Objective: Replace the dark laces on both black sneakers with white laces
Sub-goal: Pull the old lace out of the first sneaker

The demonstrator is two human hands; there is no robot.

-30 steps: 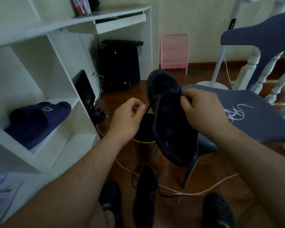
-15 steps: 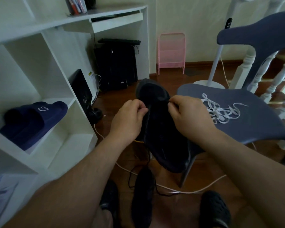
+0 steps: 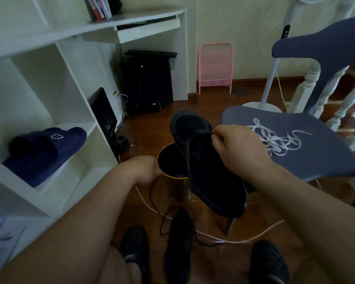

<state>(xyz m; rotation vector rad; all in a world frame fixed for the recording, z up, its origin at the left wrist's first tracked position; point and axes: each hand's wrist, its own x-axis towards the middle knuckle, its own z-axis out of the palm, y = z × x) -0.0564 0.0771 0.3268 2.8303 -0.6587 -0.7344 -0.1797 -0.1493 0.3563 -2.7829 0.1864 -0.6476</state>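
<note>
the right hand [image 3: 237, 147] holds one black sneaker [image 3: 209, 171] up in the air, fingers pinched at its upper edge, long axis running away from the person and down. the left hand [image 3: 147, 171] is lowered beside a yellow-rimmed bin [image 3: 170, 160]; a dark lace [image 3: 152, 193] trails below it, but i cannot tell whether its fingers grip it. the white laces [image 3: 275, 138] lie on the blue chair seat [image 3: 316, 152] just right of the right hand, the nearer one. the second sneaker [image 3: 179, 247] lies on the floor.
</note>
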